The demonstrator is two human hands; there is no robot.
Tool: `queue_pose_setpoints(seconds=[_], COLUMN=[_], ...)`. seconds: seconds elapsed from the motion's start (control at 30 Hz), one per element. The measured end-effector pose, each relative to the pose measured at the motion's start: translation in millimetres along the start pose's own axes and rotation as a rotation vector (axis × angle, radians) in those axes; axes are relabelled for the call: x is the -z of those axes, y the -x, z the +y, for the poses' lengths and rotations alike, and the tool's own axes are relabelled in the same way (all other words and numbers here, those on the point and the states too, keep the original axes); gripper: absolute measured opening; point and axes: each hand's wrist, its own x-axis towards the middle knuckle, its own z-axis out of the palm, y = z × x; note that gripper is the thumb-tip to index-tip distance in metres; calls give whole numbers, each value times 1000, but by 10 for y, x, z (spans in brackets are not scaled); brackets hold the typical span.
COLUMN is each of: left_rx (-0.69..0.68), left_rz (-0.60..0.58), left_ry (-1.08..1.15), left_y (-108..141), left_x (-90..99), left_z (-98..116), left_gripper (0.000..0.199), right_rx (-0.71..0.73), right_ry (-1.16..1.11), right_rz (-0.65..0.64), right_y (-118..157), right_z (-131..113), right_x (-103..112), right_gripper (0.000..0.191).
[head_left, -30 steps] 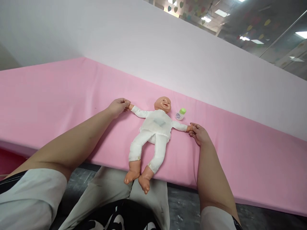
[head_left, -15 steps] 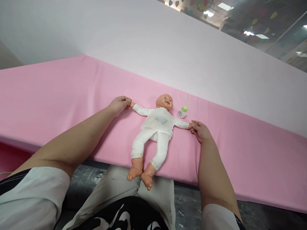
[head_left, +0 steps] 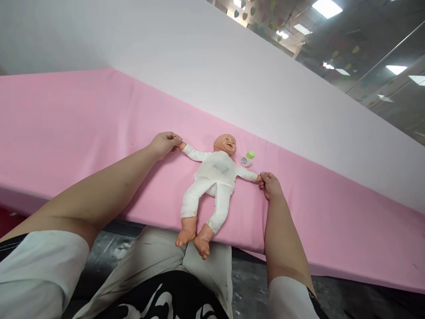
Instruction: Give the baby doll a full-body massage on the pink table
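A baby doll point(head_left: 217, 168) in a white cloth suit lies face up on the pink-covered table point(head_left: 318, 199), its arms stretched out to both sides and its bare feet over the front edge. My left hand point(head_left: 165, 144) pinches the doll's hand on the left of the view. On the other side, the fingers of my right hand point(head_left: 270, 184) are closed round the doll's other hand. A small clear bottle with a green cap point(head_left: 247, 158) lies beside the doll's head, above the arm that my right hand holds.
A white wall point(head_left: 199, 57) rises behind the table, with glass above it at the upper right. The table's front edge runs just over my lap.
The view has shifted a little. My right hand and the doll's arm in it have come slightly inward. Both hands still hold the doll's hands.
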Motion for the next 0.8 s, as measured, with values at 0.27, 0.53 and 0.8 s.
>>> queue_pose_setpoints(seconds=[0.27, 0.53, 0.8], left_rx=[42, 63, 26], left_rz=[14, -4, -17], left_ry=[-7, 34, -22], left_y=[-3, -22, -8], left_x=[-31, -17, -17], left_z=[31, 14, 18], left_gripper=[10, 17, 16], right_rx=[-17, -16, -18], right_ry=[-11, -24, 76], right_rz=[-8, -74, -42], right_y=[-13, 42, 27], right_z=[8, -2, -13], right_x=[32, 76, -19], right_gripper=[37, 51, 50])
